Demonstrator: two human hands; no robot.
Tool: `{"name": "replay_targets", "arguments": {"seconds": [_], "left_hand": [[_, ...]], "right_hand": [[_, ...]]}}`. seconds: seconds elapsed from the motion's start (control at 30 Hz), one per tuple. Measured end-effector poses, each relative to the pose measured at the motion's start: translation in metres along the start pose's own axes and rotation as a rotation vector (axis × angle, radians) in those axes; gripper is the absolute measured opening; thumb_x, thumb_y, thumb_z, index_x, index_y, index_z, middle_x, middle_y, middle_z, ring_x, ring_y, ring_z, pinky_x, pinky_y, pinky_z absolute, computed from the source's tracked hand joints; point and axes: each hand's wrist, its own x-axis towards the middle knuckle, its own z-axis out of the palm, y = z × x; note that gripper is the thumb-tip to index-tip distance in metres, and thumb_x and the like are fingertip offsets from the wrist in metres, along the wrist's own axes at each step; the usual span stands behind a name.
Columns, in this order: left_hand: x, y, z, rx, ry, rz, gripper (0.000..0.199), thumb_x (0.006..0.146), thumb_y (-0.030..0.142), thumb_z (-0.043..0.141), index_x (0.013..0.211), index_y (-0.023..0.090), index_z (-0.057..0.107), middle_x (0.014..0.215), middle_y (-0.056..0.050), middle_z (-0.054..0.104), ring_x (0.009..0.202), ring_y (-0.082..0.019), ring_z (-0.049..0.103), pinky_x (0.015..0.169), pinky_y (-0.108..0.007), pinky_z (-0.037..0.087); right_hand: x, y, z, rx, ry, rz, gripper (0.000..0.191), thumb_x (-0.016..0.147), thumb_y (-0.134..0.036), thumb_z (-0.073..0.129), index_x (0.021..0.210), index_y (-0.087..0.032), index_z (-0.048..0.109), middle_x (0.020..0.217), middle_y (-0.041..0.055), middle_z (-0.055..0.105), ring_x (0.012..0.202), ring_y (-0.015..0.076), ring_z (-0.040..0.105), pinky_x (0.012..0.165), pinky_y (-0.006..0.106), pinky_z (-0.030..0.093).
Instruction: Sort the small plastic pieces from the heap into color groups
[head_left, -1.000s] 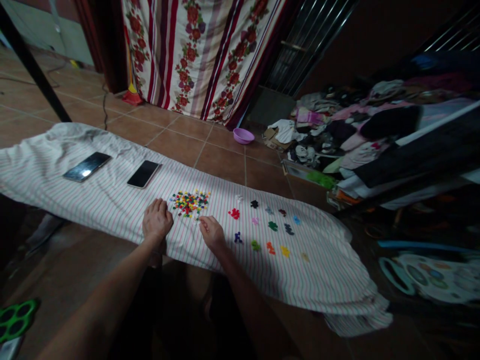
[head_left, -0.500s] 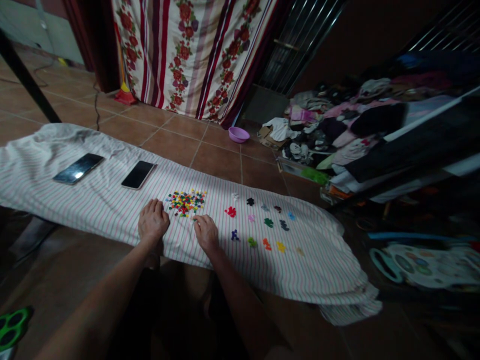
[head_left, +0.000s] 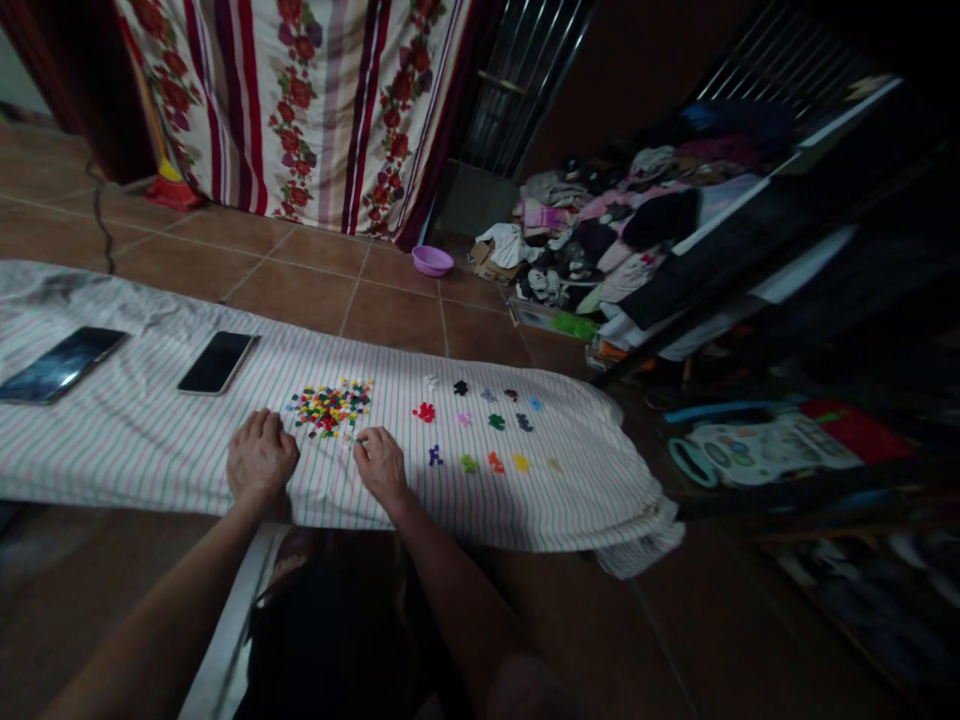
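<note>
Your left hand [head_left: 261, 458] lies open on the striped cloth [head_left: 150, 445], just beside the pile of small colored pieces [head_left: 330, 407]. Your right hand [head_left: 381, 467] touches the pile's lower edge, but I cannot tell if it grasps a piece. Small color groups [head_left: 480, 425] lie right of it.

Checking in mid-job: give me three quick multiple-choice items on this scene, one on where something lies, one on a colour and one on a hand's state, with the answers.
1. Where do the two phones lie relative to the pile of small coloured pieces?
A) On the floor behind it
B) On the striped cloth, to the person's left of it
C) On the cloth, to the person's right of it

2. What colour is the bowl on the floor tiles?
A) Green
B) Red
C) Purple

3. How is the right hand placed?
A) Gripping a phone
B) Reaching down to the pile's edge
C) Lifted high above the cloth

1 B: both phones lie left of the pile.
2 C: the bowl shows purple.
3 B: its fingers meet the pile.
</note>
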Motion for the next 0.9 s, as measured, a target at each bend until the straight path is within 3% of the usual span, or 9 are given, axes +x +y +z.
{"name": "replay_targets", "arguments": {"seconds": [0.23,0.53,0.73,0.9], "left_hand": [[0.001,0.002,-0.002,0.016,-0.011,-0.001,0.043,0.08,0.026,0.042,0.115,0.01,0.061,0.128,-0.021,0.059,0.127,-0.033,0.048,0.107,-0.051,0.036],[0.002,0.012,-0.014,-0.003,-0.054,-0.011,0.045,0.079,0.024,0.042,0.116,0.006,0.06,0.127,-0.024,0.058,0.125,-0.037,0.049,0.105,-0.055,0.038],[0.002,0.011,-0.013,0.002,-0.037,0.002,0.043,0.08,0.027,0.041,0.115,0.009,0.061,0.125,-0.023,0.06,0.124,-0.037,0.051,0.104,-0.056,0.039],[0.002,0.01,-0.011,-0.015,-0.026,0.0,0.043,0.08,0.027,0.041,0.115,0.011,0.061,0.125,-0.021,0.06,0.125,-0.037,0.051,0.104,-0.056,0.04]], "right_hand": [[0.001,0.004,0.0,0.071,0.07,0.055,0.015,0.083,-0.015,0.05,0.093,-0.023,0.059,0.085,0.0021,0.061,0.083,0.0168,0.058,0.081,0.028,0.047],[-0.007,0.01,-0.018,0.113,0.028,0.089,0.016,0.085,-0.018,0.057,0.095,-0.025,0.068,0.089,0.0014,0.064,0.081,0.0144,0.06,0.077,0.025,0.048],[-0.012,0.037,-0.045,0.166,0.037,0.048,0.018,0.087,-0.018,0.055,0.096,-0.024,0.069,0.092,0.0016,0.068,0.083,0.0136,0.063,0.08,0.025,0.05],[-0.017,0.071,-0.071,0.219,0.161,0.084,0.023,0.085,-0.014,0.049,0.094,-0.023,0.069,0.095,0.0033,0.068,0.086,0.0146,0.065,0.08,0.027,0.052]]}}
